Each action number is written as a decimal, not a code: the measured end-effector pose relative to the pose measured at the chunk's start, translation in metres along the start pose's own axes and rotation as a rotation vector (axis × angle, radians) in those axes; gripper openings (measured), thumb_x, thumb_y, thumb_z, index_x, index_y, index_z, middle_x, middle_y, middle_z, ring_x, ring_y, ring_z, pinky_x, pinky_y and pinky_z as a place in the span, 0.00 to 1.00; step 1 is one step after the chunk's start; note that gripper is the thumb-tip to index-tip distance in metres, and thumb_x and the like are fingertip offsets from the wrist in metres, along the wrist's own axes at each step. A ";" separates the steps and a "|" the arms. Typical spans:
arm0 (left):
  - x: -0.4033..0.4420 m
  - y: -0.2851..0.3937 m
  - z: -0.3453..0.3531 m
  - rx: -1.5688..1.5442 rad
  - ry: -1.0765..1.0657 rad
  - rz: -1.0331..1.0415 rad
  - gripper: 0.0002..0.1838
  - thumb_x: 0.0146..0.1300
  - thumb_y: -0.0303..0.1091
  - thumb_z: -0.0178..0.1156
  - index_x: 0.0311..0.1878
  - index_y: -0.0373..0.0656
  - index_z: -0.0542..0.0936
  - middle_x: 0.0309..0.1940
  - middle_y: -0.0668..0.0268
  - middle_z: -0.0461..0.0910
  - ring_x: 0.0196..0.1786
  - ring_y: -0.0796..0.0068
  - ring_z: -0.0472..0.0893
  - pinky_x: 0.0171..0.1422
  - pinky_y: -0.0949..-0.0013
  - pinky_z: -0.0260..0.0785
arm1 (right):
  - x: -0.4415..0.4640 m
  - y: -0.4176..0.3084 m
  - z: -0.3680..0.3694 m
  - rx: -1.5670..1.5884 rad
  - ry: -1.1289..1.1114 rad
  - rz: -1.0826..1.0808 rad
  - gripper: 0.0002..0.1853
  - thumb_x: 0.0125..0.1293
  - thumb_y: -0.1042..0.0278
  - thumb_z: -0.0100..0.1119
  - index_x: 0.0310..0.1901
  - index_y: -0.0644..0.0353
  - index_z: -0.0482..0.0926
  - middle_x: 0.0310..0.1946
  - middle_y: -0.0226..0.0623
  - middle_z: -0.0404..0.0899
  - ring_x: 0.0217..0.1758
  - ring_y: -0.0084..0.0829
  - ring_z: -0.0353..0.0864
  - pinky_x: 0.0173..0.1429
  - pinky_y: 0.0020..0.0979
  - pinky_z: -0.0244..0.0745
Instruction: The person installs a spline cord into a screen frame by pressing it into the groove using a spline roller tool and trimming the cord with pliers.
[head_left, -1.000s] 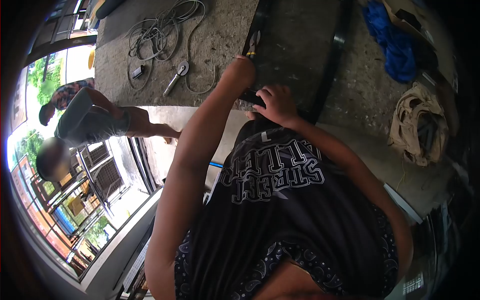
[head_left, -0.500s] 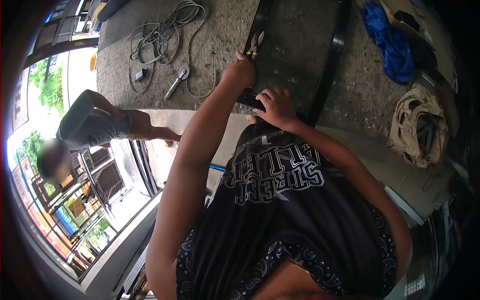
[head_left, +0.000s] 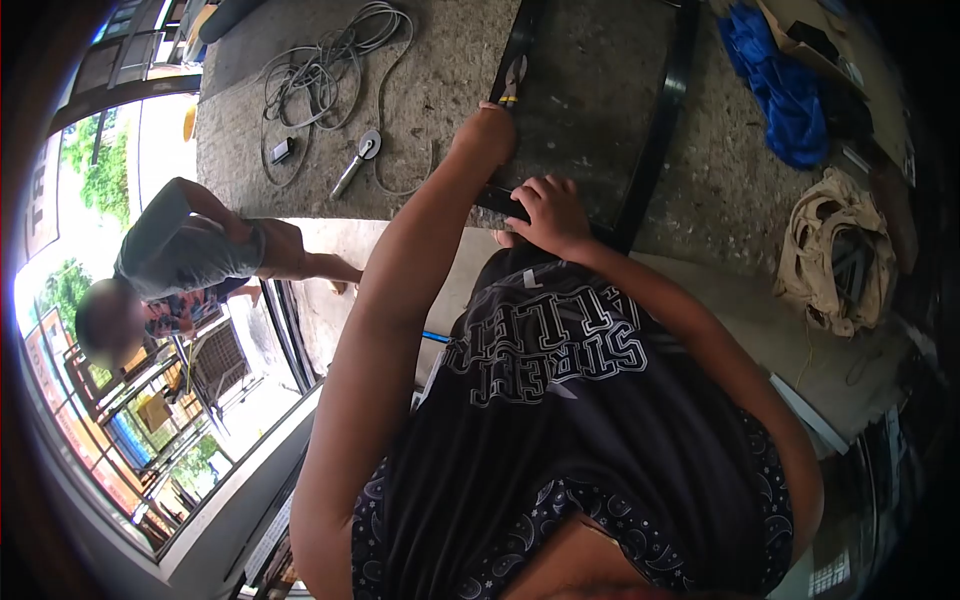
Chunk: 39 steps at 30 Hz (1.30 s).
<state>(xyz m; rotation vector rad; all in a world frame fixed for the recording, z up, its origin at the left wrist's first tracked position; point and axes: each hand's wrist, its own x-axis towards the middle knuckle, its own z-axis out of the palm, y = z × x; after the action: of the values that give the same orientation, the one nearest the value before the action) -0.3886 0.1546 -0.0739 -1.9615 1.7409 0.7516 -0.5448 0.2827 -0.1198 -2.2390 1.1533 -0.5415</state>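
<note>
My left hand is wrapped around the handles of a pair of pliers with yellow-banded grips. Their metal jaws point away from me along the left bar of a black frame. The palm hides most of the handles, and I cannot tell whether the jaws bite on anything. Closer to my body, my right hand grips the frame's near bar, fingers bent over it and thumb on the left. Dark mesh or sheet fills the space between the bars.
Left of the frame lie loops of grey cord, a small wheeled roller tool and a small dark block. Blue cloth and a beige bag are to the right. A person stands beyond the table's left end.
My left hand has turned and shifted slightly to the right, tilting the pliers with it. My right hand stays on the bar. Patterned clothing now shows beside the person at left.
</note>
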 end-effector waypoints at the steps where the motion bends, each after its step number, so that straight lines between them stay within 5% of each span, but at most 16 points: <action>1: 0.003 0.002 0.005 0.035 0.058 -0.016 0.43 0.53 0.28 0.68 0.68 0.14 0.59 0.50 0.37 0.81 0.54 0.50 0.85 0.56 0.58 0.79 | 0.000 0.000 0.001 -0.001 0.007 -0.007 0.19 0.57 0.51 0.70 0.46 0.49 0.80 0.45 0.30 0.76 0.54 0.36 0.74 0.60 0.45 0.64; 7: 0.061 -0.020 0.037 0.148 0.138 0.108 0.25 0.56 0.32 0.65 0.53 0.21 0.78 0.49 0.38 0.82 0.55 0.49 0.85 0.57 0.57 0.79 | -0.001 0.002 0.002 0.012 0.019 0.005 0.20 0.57 0.50 0.71 0.46 0.49 0.80 0.46 0.29 0.76 0.54 0.36 0.74 0.62 0.45 0.64; 10: 0.055 -0.009 0.031 0.165 0.166 -0.009 0.18 0.56 0.31 0.64 0.46 0.26 0.83 0.51 0.40 0.82 0.56 0.50 0.84 0.57 0.57 0.79 | 0.000 0.002 0.004 0.006 0.015 0.000 0.20 0.56 0.50 0.71 0.46 0.49 0.80 0.46 0.30 0.76 0.55 0.36 0.74 0.62 0.45 0.63; 17: 0.047 0.009 0.004 0.233 -0.014 0.040 0.26 0.58 0.29 0.63 0.58 0.21 0.76 0.56 0.44 0.81 0.58 0.50 0.84 0.58 0.57 0.79 | -0.001 0.003 0.005 0.008 0.014 -0.002 0.19 0.57 0.51 0.71 0.47 0.48 0.80 0.46 0.29 0.76 0.56 0.35 0.74 0.62 0.45 0.63; 19: 0.035 0.027 -0.009 0.217 -0.051 -0.097 0.28 0.59 0.30 0.63 0.60 0.21 0.74 0.56 0.45 0.82 0.57 0.50 0.84 0.58 0.56 0.79 | -0.001 0.003 0.004 0.012 0.020 -0.002 0.19 0.56 0.51 0.71 0.46 0.48 0.80 0.46 0.29 0.76 0.56 0.35 0.74 0.63 0.44 0.63; 23: 0.072 0.017 0.017 0.075 0.159 -0.114 0.33 0.58 0.30 0.65 0.63 0.17 0.69 0.56 0.45 0.81 0.57 0.48 0.84 0.59 0.52 0.78 | -0.001 0.003 0.003 0.013 -0.001 0.012 0.19 0.56 0.51 0.72 0.46 0.48 0.79 0.47 0.29 0.76 0.56 0.35 0.74 0.62 0.44 0.63; 26: 0.050 0.016 -0.010 0.475 0.011 0.321 0.30 0.59 0.30 0.63 0.62 0.18 0.72 0.54 0.46 0.83 0.56 0.49 0.84 0.59 0.53 0.78 | -0.001 0.004 0.004 0.023 0.006 0.002 0.19 0.56 0.52 0.72 0.46 0.48 0.79 0.47 0.28 0.75 0.55 0.34 0.74 0.62 0.44 0.63; 30: 0.055 0.028 -0.005 0.265 0.174 -0.023 0.14 0.57 0.28 0.62 0.45 0.33 0.86 0.47 0.50 0.86 0.52 0.53 0.86 0.57 0.58 0.79 | 0.001 0.004 0.003 0.027 0.008 0.006 0.19 0.56 0.52 0.72 0.46 0.49 0.79 0.46 0.28 0.75 0.55 0.34 0.74 0.62 0.43 0.63; 35: 0.049 0.033 -0.030 0.241 0.034 0.093 0.11 0.55 0.29 0.64 0.39 0.37 0.88 0.42 0.53 0.87 0.48 0.54 0.87 0.56 0.59 0.78 | -0.001 0.004 0.004 0.025 0.019 0.008 0.20 0.55 0.53 0.72 0.46 0.49 0.79 0.46 0.29 0.75 0.55 0.34 0.74 0.62 0.43 0.63; 39: 0.142 -0.004 0.022 0.479 0.166 0.152 0.09 0.56 0.30 0.63 0.36 0.38 0.89 0.35 0.55 0.88 0.43 0.58 0.88 0.50 0.60 0.80 | 0.000 0.006 0.006 0.018 0.060 -0.020 0.20 0.54 0.50 0.73 0.45 0.49 0.80 0.44 0.28 0.76 0.52 0.34 0.75 0.59 0.42 0.64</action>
<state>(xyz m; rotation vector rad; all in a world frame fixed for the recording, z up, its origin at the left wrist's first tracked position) -0.3763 0.0598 -0.1812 -1.6136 1.9615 0.1872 -0.5449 0.2816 -0.1278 -2.2347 1.1529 -0.6290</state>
